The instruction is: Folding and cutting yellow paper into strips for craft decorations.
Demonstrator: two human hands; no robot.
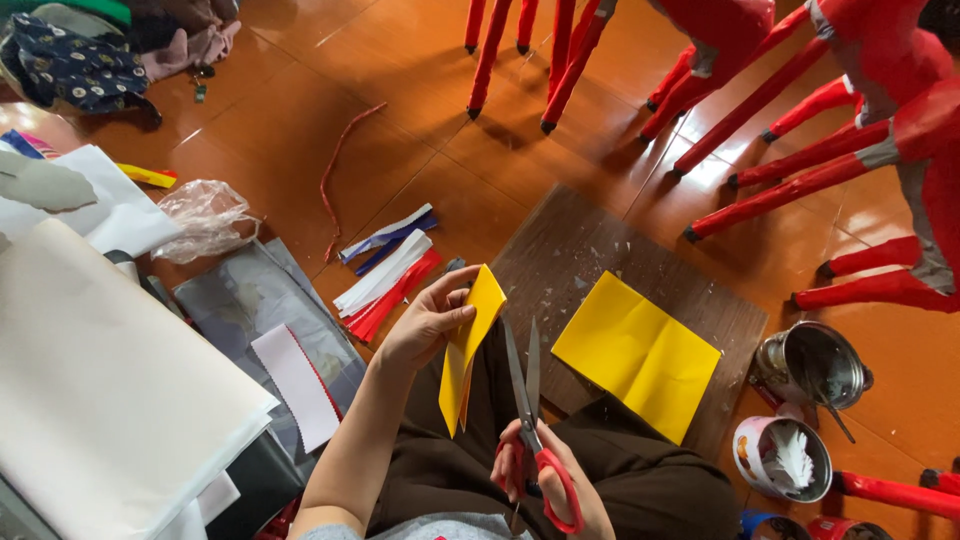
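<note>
My left hand (425, 325) pinches a folded strip of yellow paper (468, 345), held upright over my lap. My right hand (550, 480) grips red-handled scissors (528, 400), whose blades are slightly parted and point away from me, just right of the strip and not touching it. A larger folded yellow sheet (638, 352) lies on a dark wooden board (560, 250) on the floor ahead of me.
White paper sheets (100, 390) are stacked at left, with red, white and blue strips (388, 270) beside them. Red papier-mâché figures on thin legs (780, 110) stand at the top right. A metal pot (812, 365) and a cup holding white paper (782, 458) sit at right. Clothes (80, 60) lie top left.
</note>
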